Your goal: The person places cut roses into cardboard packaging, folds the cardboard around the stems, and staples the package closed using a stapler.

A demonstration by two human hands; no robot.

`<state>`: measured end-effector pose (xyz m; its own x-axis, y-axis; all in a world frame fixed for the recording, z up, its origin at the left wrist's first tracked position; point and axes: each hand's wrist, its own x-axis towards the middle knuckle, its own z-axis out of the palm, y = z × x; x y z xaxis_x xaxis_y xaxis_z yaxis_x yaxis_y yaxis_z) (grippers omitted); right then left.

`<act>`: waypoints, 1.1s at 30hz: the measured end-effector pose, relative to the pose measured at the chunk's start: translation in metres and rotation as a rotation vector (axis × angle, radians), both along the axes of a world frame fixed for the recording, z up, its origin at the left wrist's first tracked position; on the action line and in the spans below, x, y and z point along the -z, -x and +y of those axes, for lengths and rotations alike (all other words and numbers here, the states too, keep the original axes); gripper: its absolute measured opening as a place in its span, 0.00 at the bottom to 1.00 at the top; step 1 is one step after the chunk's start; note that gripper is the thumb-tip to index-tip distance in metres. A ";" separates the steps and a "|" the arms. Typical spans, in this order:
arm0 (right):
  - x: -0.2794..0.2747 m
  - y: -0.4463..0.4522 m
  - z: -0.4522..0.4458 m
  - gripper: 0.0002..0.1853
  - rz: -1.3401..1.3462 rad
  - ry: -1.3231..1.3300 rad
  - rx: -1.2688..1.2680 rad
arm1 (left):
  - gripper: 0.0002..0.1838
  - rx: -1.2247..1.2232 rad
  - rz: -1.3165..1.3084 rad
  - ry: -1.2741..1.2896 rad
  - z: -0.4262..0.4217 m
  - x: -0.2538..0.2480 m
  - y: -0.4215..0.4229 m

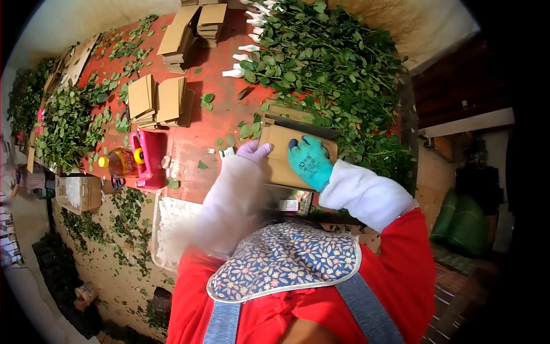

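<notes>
In front of my body lies a folded brown cardboard sheet (281,166) at the table's near edge. My left hand (254,151), in a pale lilac glove, is closed on the sheet's left edge, its thumb at the edge. My right hand (310,163), in a teal glove with dark fingertips, rests open on top of the cardboard, fingers pointing away from me. Just beyond, a bundle of leafy stems (326,74) covers the right of the table, with white-wrapped ends (243,57) toward the left. What lies under the cardboard is hidden.
Stacks of cardboard pieces (157,103) stand on the red table (200,129). A pink tape dispenser (150,159) and a bottle with a yellow cap (121,163) are near the front edge. More leafy stems (69,126) lie left. A tray of white pieces (175,226) sits below the edge.
</notes>
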<state>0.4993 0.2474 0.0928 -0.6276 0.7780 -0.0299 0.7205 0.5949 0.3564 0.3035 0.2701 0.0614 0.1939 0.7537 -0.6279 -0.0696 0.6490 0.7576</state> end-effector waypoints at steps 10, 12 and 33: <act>-0.013 -0.107 -0.023 0.15 0.112 0.053 0.138 | 0.18 0.034 -0.004 -0.261 0.001 0.041 0.005; -0.021 -0.121 -0.041 0.10 0.180 0.158 0.389 | 0.16 0.041 -0.015 -0.259 0.001 0.037 0.008; -0.007 0.024 -0.002 0.46 0.621 0.216 0.125 | 0.18 0.249 0.201 -0.219 0.009 0.056 0.030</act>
